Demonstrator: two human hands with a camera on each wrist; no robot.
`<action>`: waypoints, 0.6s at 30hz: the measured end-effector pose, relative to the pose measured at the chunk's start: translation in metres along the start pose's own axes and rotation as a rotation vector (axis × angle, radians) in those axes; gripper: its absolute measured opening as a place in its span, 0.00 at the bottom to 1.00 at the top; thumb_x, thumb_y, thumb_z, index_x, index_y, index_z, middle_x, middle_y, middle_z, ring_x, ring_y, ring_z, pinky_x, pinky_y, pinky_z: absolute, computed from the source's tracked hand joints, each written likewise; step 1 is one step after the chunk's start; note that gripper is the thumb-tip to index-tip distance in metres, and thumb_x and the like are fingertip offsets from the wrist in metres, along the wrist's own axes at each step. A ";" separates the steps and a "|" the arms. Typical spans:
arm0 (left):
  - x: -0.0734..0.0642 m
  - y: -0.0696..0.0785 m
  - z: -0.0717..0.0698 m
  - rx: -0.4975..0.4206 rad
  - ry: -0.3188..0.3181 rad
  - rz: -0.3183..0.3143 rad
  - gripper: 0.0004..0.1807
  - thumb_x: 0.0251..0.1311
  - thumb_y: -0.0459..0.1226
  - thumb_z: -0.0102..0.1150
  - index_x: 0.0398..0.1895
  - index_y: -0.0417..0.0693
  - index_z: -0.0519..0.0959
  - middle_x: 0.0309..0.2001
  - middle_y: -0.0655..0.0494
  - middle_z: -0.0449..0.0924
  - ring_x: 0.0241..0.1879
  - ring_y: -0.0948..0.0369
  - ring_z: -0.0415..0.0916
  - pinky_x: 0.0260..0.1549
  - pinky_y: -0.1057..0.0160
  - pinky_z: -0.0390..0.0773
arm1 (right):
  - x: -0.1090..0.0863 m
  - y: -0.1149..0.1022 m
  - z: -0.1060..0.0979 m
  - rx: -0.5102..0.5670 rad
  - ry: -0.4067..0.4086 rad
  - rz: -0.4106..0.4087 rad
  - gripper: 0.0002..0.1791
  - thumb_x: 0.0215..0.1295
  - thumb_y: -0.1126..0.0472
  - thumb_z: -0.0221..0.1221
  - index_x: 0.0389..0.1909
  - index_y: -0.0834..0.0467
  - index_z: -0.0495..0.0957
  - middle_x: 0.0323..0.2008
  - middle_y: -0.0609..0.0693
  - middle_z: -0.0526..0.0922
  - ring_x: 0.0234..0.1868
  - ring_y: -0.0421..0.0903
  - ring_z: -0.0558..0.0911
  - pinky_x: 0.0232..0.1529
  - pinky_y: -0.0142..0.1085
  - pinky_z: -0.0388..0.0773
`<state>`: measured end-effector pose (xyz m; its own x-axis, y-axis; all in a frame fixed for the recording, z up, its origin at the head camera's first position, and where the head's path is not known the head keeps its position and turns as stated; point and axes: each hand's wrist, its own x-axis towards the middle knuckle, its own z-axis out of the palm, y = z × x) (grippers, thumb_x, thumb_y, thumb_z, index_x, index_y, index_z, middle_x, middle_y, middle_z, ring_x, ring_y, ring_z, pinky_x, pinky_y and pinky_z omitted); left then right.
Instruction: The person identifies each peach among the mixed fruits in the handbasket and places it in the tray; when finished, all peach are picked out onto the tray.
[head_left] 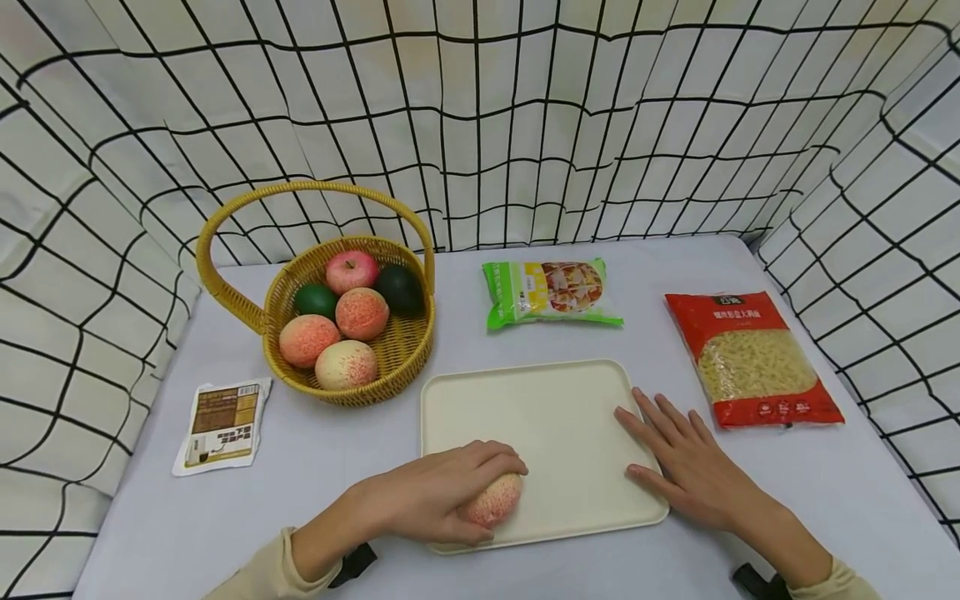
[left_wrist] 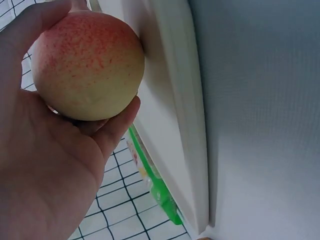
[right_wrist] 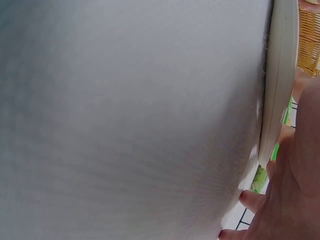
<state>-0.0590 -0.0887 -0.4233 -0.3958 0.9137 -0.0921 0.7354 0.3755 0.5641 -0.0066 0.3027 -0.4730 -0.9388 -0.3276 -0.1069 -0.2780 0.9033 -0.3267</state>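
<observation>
My left hand (head_left: 453, 492) grips a pinkish, speckled peach (head_left: 495, 500) over the front left part of a cream tray (head_left: 555, 433). In the left wrist view the fingers and thumb curl round the peach (left_wrist: 90, 65), close over the tray surface. My right hand (head_left: 686, 462) lies with fingers spread at the tray's right edge, its thumb and fingertips at the rim. The right wrist view shows that hand (right_wrist: 295, 175) beside the tray's side wall (right_wrist: 280, 75), with nothing in its grasp.
A yellow wicker basket (head_left: 405, 367) at the back left holds several fruits, including an apple (head_left: 352, 272). A green food packet (head_left: 551, 292) lies behind the tray, a red pasta bag (head_left: 753, 358) to the right, and a brown-and-white pouch (head_left: 223, 425) at left. Black-lined netting (head_left: 480, 125) surrounds the table.
</observation>
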 end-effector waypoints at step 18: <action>0.008 -0.003 0.004 -0.034 0.069 -0.041 0.41 0.63 0.49 0.71 0.79 0.63 0.65 0.76 0.60 0.68 0.76 0.62 0.67 0.75 0.54 0.71 | -0.001 -0.002 -0.001 -0.011 0.003 0.004 0.43 0.72 0.34 0.59 0.85 0.34 0.55 0.88 0.50 0.50 0.85 0.65 0.52 0.76 0.76 0.52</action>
<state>-0.0620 -0.0821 -0.4284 -0.4630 0.8843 -0.0597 0.6992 0.4058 0.5885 -0.0057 0.3012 -0.4715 -0.9403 -0.3236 -0.1052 -0.2768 0.9073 -0.3164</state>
